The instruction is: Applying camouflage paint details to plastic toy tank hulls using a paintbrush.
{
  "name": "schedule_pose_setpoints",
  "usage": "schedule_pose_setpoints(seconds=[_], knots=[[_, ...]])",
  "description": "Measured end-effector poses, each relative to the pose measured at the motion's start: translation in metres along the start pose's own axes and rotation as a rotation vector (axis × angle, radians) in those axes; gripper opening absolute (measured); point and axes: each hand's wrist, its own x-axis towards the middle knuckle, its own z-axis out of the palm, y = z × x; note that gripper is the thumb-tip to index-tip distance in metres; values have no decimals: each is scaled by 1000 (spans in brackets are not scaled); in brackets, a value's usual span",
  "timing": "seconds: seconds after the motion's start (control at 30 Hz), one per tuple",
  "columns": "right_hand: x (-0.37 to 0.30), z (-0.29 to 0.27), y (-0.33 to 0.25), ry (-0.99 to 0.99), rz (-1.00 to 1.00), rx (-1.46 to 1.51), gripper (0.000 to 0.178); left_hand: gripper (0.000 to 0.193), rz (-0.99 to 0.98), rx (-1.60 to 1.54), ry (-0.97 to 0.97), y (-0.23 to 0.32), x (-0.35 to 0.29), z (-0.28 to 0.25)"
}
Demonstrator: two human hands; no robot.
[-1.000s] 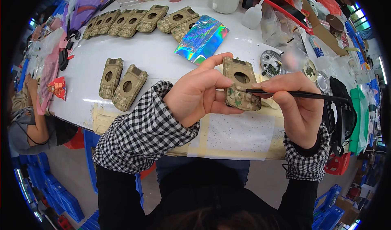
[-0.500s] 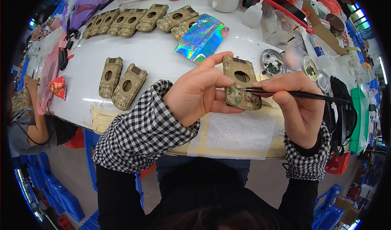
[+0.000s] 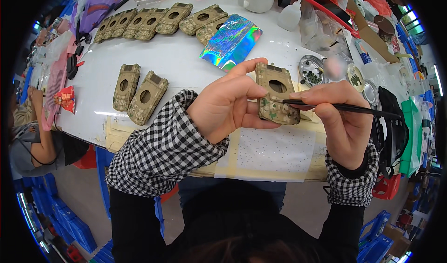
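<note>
My left hand [image 3: 228, 104] grips a camouflage-patterned model tank hull [image 3: 278, 110] by its left edge, thumb on top and fingers beneath. A round hole shows in the hull's top. Pinched in my right hand [image 3: 342, 118] are black tweezers [image 3: 344, 107], their tips touching the hull just below that hole. Whether the tips hold anything is too small to tell. Beyond my left wrist lie two similar hulls, one upright [image 3: 126, 88] and one tilted [image 3: 148, 98]. Below the held hull, a white sheet with tiny specks [image 3: 274, 153] is taped to the table edge.
A row of more hulls [image 3: 173, 18] runs along the back, beside a shiny holographic pouch [image 3: 231, 41]. To the right stand a round tin with small dark green parts [image 3: 311, 71], a white squeeze bottle [image 3: 289, 17] and a green tray [image 3: 409, 137]. Another person's arm [image 3: 43, 144] shows at far left.
The tweezers have shifted very slightly to the right, their tips still at the hull. My left hand and the hull stay nearly where they were.
</note>
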Motion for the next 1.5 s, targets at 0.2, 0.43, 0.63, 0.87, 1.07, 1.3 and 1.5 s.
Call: schedule_pose_setpoints(seconds=[0.2,0.43,0.63,0.87,1.07,1.3,1.5], knots=[[1,-2,0,-29,-33,-35,12,60,1,6,6,0,0,0],[2,-2,1,-44,-52,-43,12,59,3,0,11,0,0,0],[2,-2,2,-55,-68,-36,12,59,6,-3,6,-1,0,-1],[2,-3,1,-64,-54,-31,13,60,11,5,11,-1,0,-1],[1,-2,1,-62,-56,-35,13,60,18,7,15,-2,0,0],[2,-2,0,-74,-57,-40,12,62,14,13,17,-1,0,-1],[1,-1,1,-65,-62,-29,12,63,19,16,9,-1,0,-1]])
